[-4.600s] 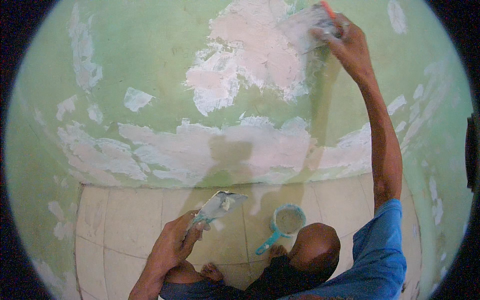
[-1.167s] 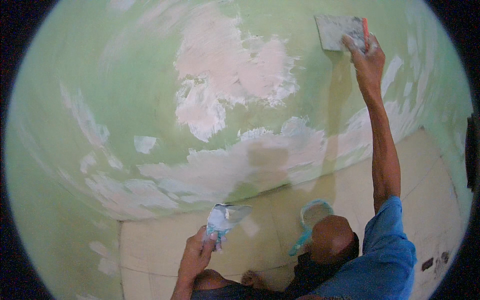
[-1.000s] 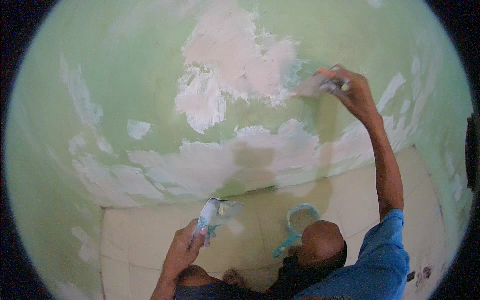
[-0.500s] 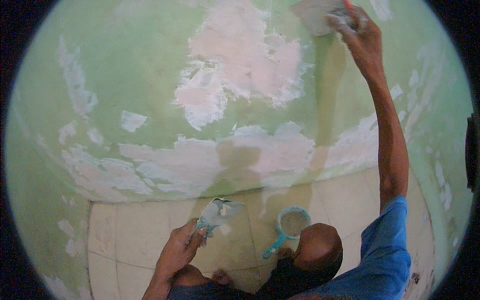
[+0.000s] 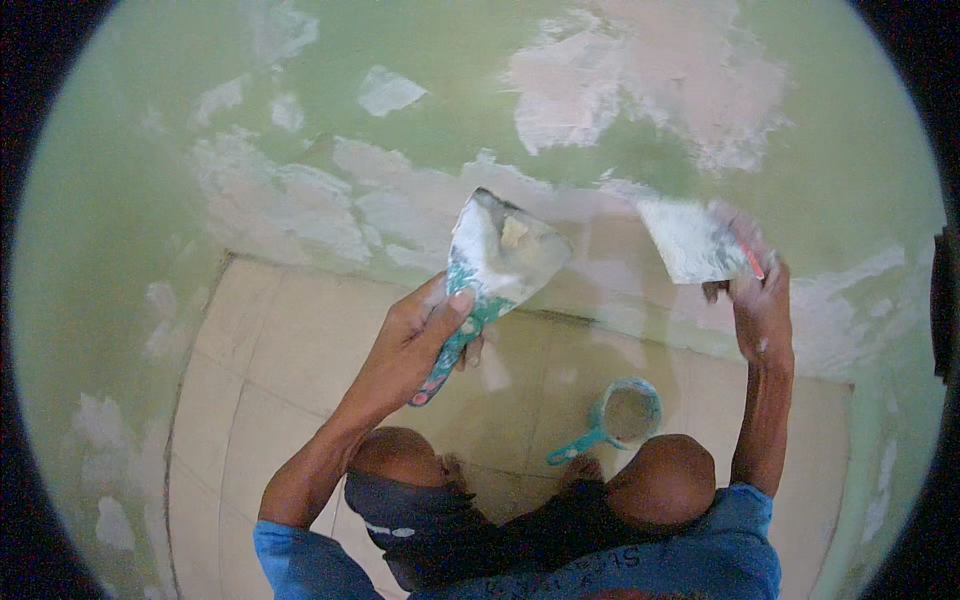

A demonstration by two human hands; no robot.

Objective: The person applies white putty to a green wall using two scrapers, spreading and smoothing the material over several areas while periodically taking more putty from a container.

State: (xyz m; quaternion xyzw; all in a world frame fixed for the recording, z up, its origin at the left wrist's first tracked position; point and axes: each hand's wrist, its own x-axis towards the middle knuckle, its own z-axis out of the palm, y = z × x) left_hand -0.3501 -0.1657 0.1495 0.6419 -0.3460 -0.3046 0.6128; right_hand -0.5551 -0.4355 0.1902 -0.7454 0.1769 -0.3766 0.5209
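My left hand (image 5: pixel 415 335) is closed around the teal handle of a putty knife (image 5: pixel 495 255). Its wide blade points up and away from me, smeared with pale filler and carrying a small lump near the tip. To the right, my right hand (image 5: pixel 755 290) grips a flat, whitish rectangular scraper (image 5: pixel 695 243) with a red edge strip. That hand is somewhat blurred. The two blades are apart, both raised in front of the lower wall. Green paint covers the wall (image 5: pixel 460 110), with white and pinkish filler patches spread over it.
On the tiled floor (image 5: pixel 280 350) a teal dipper (image 5: pixel 630 412) with a handle holds greyish filler, close by my right knee. Both my knees are bent beneath my arms. The wall meets the floor just ahead, with corners at left and right.
My right hand has come down from high on the wall with its scraper. My left hand has lifted the putty knife up and forward. The view has shifted left and down.
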